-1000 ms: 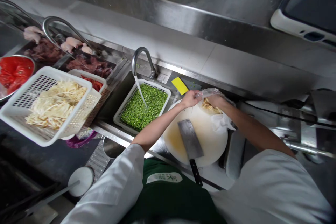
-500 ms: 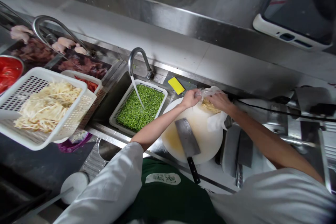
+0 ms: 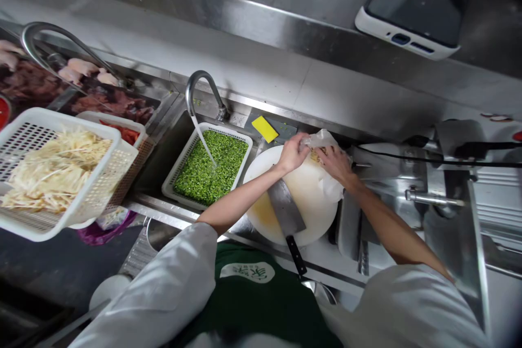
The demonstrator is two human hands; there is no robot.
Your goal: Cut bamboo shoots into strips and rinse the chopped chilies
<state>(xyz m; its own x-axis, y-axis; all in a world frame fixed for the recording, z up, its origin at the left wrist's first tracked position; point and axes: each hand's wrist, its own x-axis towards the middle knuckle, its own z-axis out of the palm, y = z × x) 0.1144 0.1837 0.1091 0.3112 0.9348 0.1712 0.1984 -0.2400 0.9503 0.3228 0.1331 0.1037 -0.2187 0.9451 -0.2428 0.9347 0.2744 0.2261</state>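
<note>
On round board point(image 3: 312, 190), cleaver point(image 3: 285, 209), plastic bag point(image 3: 332, 187); sink point(image 3: 161, 155) beside

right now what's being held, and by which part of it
A translucent plastic bag: the left hand grips it by its left edge. The right hand is at the bag too, but whether it grips cannot be told.

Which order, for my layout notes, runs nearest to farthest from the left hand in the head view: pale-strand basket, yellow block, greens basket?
1. Yellow block: up-left of the left hand.
2. Greens basket: farther left.
3. Pale-strand basket: far left.
</note>
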